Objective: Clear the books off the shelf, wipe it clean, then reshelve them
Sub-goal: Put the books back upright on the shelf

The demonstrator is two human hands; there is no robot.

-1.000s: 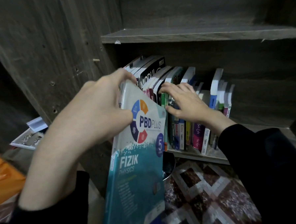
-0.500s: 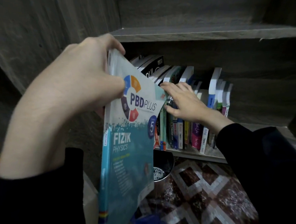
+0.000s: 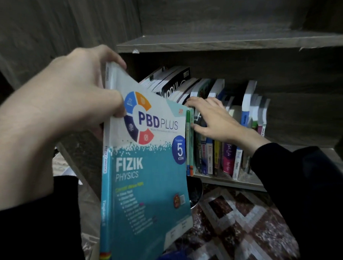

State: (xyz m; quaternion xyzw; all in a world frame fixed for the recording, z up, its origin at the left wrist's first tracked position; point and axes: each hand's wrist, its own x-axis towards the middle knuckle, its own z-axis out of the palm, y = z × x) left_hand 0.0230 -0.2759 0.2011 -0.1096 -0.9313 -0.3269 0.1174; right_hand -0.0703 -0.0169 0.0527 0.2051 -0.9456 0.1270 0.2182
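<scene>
Left hand (image 3: pixel 75 95) pinches the thin, likely floppy Fizik workbook (image 3: pixel 147 180) by its top corner; right hand (image 3: pixel 215 119) rests relaxed-fingered on shelved books (image 3: pixel 227 158).

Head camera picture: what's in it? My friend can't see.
A left hand holds a teal physics workbook in front of a wooden shelf. The right hand rests on the row of books standing there.
</scene>
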